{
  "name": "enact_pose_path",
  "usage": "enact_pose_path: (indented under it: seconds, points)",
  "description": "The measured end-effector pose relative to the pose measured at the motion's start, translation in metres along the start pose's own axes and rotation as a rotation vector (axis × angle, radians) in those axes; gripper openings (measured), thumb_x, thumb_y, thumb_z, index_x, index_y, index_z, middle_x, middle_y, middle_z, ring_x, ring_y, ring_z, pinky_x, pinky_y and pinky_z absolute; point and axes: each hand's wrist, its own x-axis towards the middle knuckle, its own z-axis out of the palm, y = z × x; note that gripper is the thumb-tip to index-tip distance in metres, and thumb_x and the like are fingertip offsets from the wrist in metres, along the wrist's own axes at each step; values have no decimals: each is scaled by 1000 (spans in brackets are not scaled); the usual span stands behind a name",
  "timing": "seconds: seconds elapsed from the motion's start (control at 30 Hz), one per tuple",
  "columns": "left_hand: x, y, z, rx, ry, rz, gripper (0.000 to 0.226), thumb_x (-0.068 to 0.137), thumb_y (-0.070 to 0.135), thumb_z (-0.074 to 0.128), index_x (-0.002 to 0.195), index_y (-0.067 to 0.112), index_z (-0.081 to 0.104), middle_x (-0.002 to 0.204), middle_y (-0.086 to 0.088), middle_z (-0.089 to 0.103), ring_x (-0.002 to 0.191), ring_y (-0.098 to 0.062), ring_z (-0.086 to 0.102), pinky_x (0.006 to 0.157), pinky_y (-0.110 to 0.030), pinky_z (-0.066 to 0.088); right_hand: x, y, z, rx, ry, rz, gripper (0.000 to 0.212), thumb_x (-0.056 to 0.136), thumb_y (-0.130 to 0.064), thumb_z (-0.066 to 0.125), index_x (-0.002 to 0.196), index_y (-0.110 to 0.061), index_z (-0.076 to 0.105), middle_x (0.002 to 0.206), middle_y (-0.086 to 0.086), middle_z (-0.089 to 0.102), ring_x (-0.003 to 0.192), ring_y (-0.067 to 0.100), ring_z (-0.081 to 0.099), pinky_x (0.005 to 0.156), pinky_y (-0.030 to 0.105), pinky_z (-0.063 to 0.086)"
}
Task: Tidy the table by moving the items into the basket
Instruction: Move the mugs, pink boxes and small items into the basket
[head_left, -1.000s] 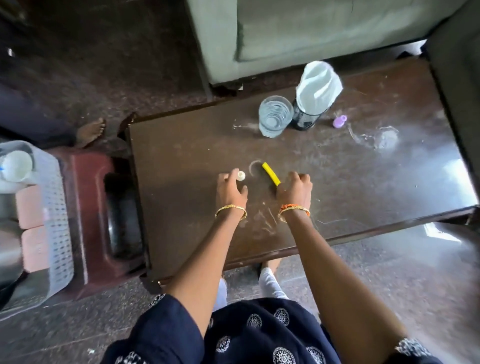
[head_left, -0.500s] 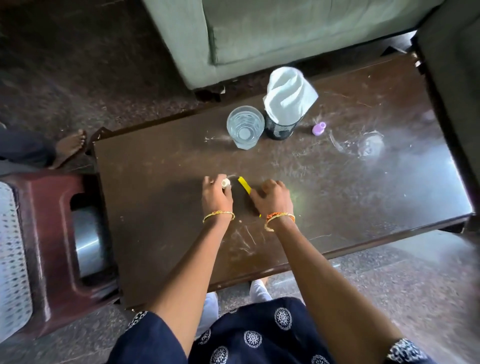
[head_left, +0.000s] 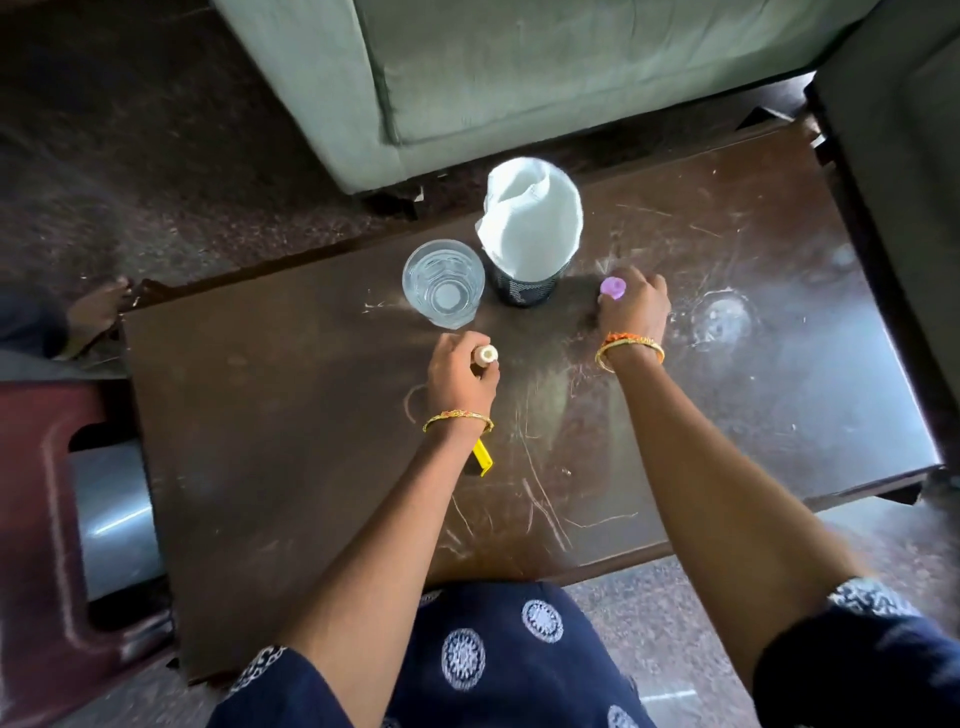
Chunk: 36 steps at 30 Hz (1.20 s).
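Observation:
My left hand (head_left: 460, 379) grips a small white-capped bottle (head_left: 487, 355) over the middle of the dark brown table (head_left: 291, 441). A yellow stick-shaped item (head_left: 483, 457) pokes out from under my left wrist; whether the hand holds it or it lies on the table, I cannot tell. My right hand (head_left: 636, 306) is farther back and to the right, with its fingers curled round a small purple item (head_left: 613, 287) on the tabletop. The basket is out of view.
A glass of water (head_left: 443, 283) and a black mesh holder (head_left: 527, 291) stuffed with white tissue (head_left: 532, 218) stand at the table's far edge. A maroon stool (head_left: 36, 519) is on the left, a green sofa (head_left: 519, 67) behind. Another person's foot (head_left: 98, 306) is at the far left.
My right hand left the yellow item and reached back right to the purple item. The yellow item now shows under my left wrist. The view shifted right, and the white basket dropped out.

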Motion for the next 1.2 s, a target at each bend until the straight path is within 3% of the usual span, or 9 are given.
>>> enact_pose_path:
  seconds: [0.27,0.43,0.57,0.7,0.83,0.93,1.0,1.07,1.2]
  points:
    - [-42,-28,-55,-192,185,2,15,78,-2,66,91,5,68,91,-11,61,78,-22,62,66,-28,55,-134,-17,21,242,-107,8,19,76,-13,68,94,-10,69,88,19,66,84,30,62,77,28,42]
    - [-75,-69,-120,-183,358,-34,17,83,-2,63,99,2,67,96,-14,63,84,-23,61,69,-30,55,-227,-70,52,385,-275,-116,8,77,-12,72,81,-14,65,71,0,64,56,2,53,56,2,37]
    - [-104,-104,-190,-82,511,-103,21,87,1,58,106,0,64,101,-17,61,90,-28,60,71,-40,54,-293,-119,83,331,-471,-248,12,82,-10,66,92,-16,69,75,-7,62,62,-1,56,59,-3,37]
    - [-132,-145,-264,-14,703,-88,23,85,-6,54,108,-5,60,104,-23,54,96,-19,50,84,-19,40,-357,-174,108,292,-579,-427,21,84,-10,62,102,-18,69,92,-2,60,69,1,55,65,-4,38]
    - [-162,-184,-325,23,835,-149,22,88,-2,52,110,-3,57,107,-21,51,98,-23,53,85,-25,45,-418,-227,125,330,-659,-597,20,86,-14,61,103,-20,70,102,0,64,86,10,60,80,14,45]
    - [-184,-209,-358,6,928,-148,23,88,-4,52,111,-7,56,106,-26,50,99,-20,50,90,-8,38,-457,-261,137,332,-718,-717,17,83,-13,65,99,-17,70,96,0,70,79,7,61,72,8,46]
    - [-195,-225,-372,43,962,-186,21,87,-3,55,107,-8,58,101,-28,53,96,-25,51,89,-7,35,-473,-275,144,305,-763,-739,15,82,-11,67,96,-14,70,91,3,72,75,8,63,74,13,50]
    - [-202,-238,-383,141,934,-285,22,84,5,58,103,-5,62,98,-26,59,92,-37,55,83,-31,43,-481,-283,150,242,-797,-733,15,81,-9,67,95,-12,70,90,5,72,77,12,63,78,22,51]
    - [-217,-272,-410,325,646,-594,28,79,19,60,105,10,65,106,-15,65,104,-35,52,84,-42,36,-508,-295,166,51,-922,-823,23,82,-2,60,101,-10,70,98,7,71,78,11,59,79,11,43]
